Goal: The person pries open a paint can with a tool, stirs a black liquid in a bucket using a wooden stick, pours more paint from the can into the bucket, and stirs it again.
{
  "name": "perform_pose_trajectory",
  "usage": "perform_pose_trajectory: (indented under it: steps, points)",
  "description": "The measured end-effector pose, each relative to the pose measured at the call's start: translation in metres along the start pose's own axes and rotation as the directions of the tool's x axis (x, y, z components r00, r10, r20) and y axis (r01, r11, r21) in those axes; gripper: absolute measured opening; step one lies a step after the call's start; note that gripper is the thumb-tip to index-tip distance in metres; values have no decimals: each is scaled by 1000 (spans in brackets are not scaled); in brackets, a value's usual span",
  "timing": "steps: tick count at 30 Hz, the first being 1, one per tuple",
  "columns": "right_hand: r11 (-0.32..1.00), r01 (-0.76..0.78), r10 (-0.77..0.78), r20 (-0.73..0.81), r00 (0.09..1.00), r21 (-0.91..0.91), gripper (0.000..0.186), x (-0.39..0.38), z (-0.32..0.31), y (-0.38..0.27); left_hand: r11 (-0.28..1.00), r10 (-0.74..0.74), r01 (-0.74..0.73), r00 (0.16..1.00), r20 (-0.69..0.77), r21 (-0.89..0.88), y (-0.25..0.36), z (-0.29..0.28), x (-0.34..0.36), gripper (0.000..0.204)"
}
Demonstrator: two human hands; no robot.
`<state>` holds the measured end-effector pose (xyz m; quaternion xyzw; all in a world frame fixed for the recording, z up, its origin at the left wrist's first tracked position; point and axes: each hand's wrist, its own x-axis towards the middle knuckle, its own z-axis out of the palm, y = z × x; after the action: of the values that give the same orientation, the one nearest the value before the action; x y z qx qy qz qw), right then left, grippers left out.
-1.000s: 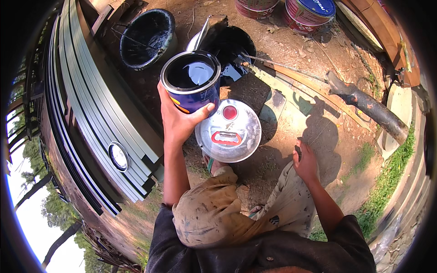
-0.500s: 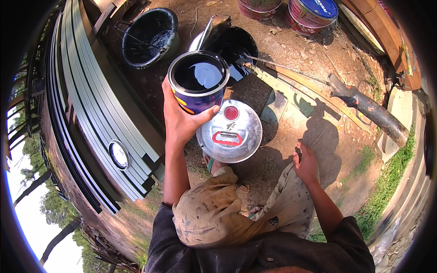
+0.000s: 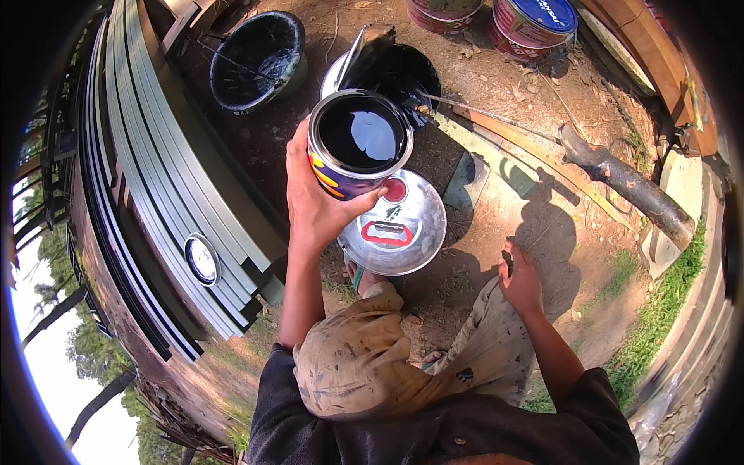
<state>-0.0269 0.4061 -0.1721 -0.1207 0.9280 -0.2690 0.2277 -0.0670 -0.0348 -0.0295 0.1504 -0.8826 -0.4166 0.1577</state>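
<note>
My left hand [image 3: 310, 213] is wrapped round a small dark blue paint can [image 3: 353, 186] with yellow marks on its side. The can is open and nearly full of glossy black paint, held roughly upright. Below it stands a round silver metal container [image 3: 425, 229] with a red handle and a red cap on top; the can hides part of its edge. Just beyond is a larger open bucket [image 3: 418, 70] with black paint inside, partly hidden by the can. Over my knee, my right hand [image 3: 521, 283] rests with loosely extended fingers, holding nothing.
A black-stained basin [image 3: 260, 66] lies tilted at the far left. Long grey metal profiles [image 3: 167, 178] run along the left, with a round silver lid [image 3: 202, 260] on them. Wooden strips [image 3: 519, 151] and a log [image 3: 628, 186] lie at right. Two red pails [image 3: 523, 43] stand behind.
My left hand has carried the paint can a little to the right and slightly nearer, over the silver container's edge. My right hand has stayed in place.
</note>
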Motion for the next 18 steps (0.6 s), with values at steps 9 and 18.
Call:
perform_pose_trajectory:
  steps: [9, 18]
  points:
    - [1000, -28, 28, 6, 1000, 6, 45, 0, 0, 0, 992, 56, -56, 998, 9, 116, -5, 4, -10, 131]
    - [999, -45, 45, -1, 999, 13, 46, -1, 2, -1, 961, -98, 79, 993, -63, -264, -42, 17, -29, 109]
